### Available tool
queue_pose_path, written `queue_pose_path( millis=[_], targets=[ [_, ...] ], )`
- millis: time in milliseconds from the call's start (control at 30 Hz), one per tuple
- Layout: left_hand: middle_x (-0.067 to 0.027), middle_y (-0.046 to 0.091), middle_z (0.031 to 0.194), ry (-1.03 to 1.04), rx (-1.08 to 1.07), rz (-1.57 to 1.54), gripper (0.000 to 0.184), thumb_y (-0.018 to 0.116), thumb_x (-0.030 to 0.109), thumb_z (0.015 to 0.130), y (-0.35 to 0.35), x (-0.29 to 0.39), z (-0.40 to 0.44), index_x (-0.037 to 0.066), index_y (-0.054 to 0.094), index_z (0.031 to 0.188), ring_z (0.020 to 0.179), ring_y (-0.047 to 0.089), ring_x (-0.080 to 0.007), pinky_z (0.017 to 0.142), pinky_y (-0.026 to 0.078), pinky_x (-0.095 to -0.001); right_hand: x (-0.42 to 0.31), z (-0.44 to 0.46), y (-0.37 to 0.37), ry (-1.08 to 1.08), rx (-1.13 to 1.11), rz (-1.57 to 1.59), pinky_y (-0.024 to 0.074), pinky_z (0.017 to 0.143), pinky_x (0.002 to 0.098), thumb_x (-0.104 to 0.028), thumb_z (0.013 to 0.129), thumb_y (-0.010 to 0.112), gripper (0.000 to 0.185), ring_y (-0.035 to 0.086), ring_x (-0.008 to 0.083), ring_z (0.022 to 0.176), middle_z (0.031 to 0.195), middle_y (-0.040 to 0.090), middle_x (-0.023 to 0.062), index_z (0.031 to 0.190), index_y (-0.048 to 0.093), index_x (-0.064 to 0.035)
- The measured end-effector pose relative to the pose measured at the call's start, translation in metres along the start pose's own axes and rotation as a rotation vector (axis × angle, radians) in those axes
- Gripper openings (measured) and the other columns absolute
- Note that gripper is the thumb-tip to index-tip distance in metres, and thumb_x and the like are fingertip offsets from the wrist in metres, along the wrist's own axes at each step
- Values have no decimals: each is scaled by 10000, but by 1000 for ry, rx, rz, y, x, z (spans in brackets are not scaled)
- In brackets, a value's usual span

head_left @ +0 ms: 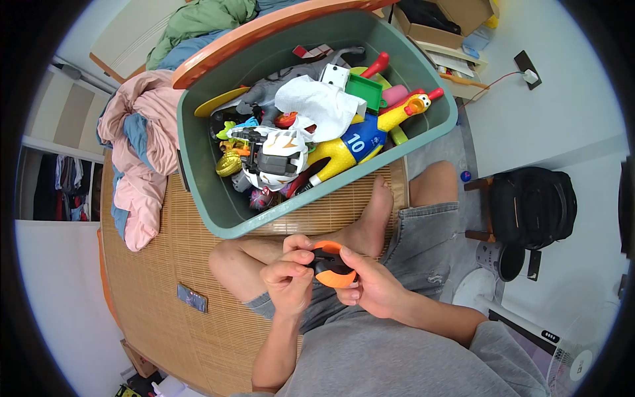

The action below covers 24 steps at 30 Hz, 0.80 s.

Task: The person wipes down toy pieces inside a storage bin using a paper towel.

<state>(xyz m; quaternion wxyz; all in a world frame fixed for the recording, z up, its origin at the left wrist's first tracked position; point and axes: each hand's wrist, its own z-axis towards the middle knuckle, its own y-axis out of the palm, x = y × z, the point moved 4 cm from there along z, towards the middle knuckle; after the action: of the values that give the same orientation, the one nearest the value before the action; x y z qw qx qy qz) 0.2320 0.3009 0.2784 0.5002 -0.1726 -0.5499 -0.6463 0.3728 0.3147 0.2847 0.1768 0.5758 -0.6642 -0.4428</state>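
Note:
Above my lap, a round orange-and-black object (pixel 335 274) is held between both hands; its kind is not clear. My left hand (pixel 291 272) pinches its black left side with bent fingers. On the other side, my right hand (pixel 370 284) grips the orange rim, thumb on top and fingers underneath. Just beyond the hands stands a large green storage bin (pixel 228 228) full of toys. Inside it are a yellow rubber chicken (pixel 338 157) in a blue number 10 shirt, a white cloth (pixel 314 106), a white-and-black toy (pixel 274 159) and a green toy crate (pixel 364 92).
A phone (pixel 192 298) lies on the bamboo mat (pixel 159 284) to the left. Pink bedding (pixel 142 165) is heaped beside the bin, whose orange lid (pixel 245 33) rests along the far rim. On the right are a black backpack (pixel 532 208), a bucket (pixel 499 259) and a fan (pixel 579 364).

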Motion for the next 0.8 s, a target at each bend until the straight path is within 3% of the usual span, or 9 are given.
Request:
queue_pose_path(
  millis=[33, 100, 200, 333, 400, 467, 633, 733, 800],
  targets=[
    [-72, 699, 1083, 1, -25, 42, 146, 700, 32, 842, 2, 2, 1, 106, 691, 967, 1077, 522, -287, 941, 408, -435, 0, -1, 2, -2, 0, 1, 306, 503, 224, -444, 1027, 371, 419, 342, 64, 527, 636, 334, -57, 1268, 503, -127],
    [-87, 700, 1076, 1, -49, 85, 123, 686, 53, 858, 2, 5, 3, 92, 692, 974, 1091, 523, -295, 945, 408, -436, -3, -1, 4, -88, 33, 5, 296, 473, 198, -464, 997, 466, 414, 369, 37, 515, 649, 411, -76, 1024, 600, -73],
    [-116, 676, 1119, 44, -143, 262, 194, 643, 109, 897, 6, 8, 3, 53, 668, 1081, 1131, 518, -314, 975, 401, -462, -5, -1, 1, -160, 111, -88, 283, 471, 196, -431, 1007, 462, 399, 340, 26, 520, 686, 461, -66, 1037, 618, -66],
    [-126, 632, 1180, -224, 116, 172, 332, 609, 169, 931, 30, 15, 11, 12, 585, 1222, 1155, 526, -270, 1006, 402, -425, -12, -1, 0, -343, 106, -356, 358, 496, 215, -377, 1007, 491, 386, 419, 42, 555, 758, 555, -41, 1064, 628, -21],
    [-127, 620, 1185, -357, 168, 239, 353, 598, 177, 942, 31, 15, 13, 1, 560, 1245, 1139, 539, -235, 1006, 411, -394, -23, -4, 7, -711, 185, -680, 442, 558, 251, -321, 980, 560, 360, 527, 85, 619, 799, 624, 10, 1088, 618, 17],
    [-112, 636, 1115, -622, -9, 437, 329, 573, 202, 965, 26, 7, 4, -16, 557, 1212, 1063, 571, -160, 948, 448, -313, -24, -6, 0, -704, 225, -816, 464, 585, 267, -303, 965, 586, 349, 559, 103, 653, 808, 642, 32, 1083, 615, 23],
    [-90, 647, 1030, -639, -21, 537, 334, 545, 249, 990, 18, -2, -5, -31, 555, 1171, 922, 604, -125, 837, 488, -261, -24, -6, -9, -675, 306, -973, 473, 593, 279, -293, 916, 657, 341, 575, 106, 659, 773, 646, 64, 1065, 619, 11],
    [-94, 639, 1017, -627, 47, 427, 322, 475, 268, 1017, 10, -8, -10, -21, 547, 1139, 883, 632, -157, 786, 524, -281, -25, -8, -6, -703, 254, -1031, 453, 571, 256, -268, 878, 707, 348, 538, 85, 616, 716, 600, 27, 1083, 611, -4],
    [-109, 647, 1000, -697, 318, 150, 355, 473, 311, 1014, 4, -10, -13, -14, 544, 1139, 813, 657, -186, 681, 544, -284, -24, -7, -10, -686, 283, -1017, 424, 554, 224, -231, 833, 757, 388, 491, 56, 591, 666, 520, -9, 1120, 596, -26]
  ],
)
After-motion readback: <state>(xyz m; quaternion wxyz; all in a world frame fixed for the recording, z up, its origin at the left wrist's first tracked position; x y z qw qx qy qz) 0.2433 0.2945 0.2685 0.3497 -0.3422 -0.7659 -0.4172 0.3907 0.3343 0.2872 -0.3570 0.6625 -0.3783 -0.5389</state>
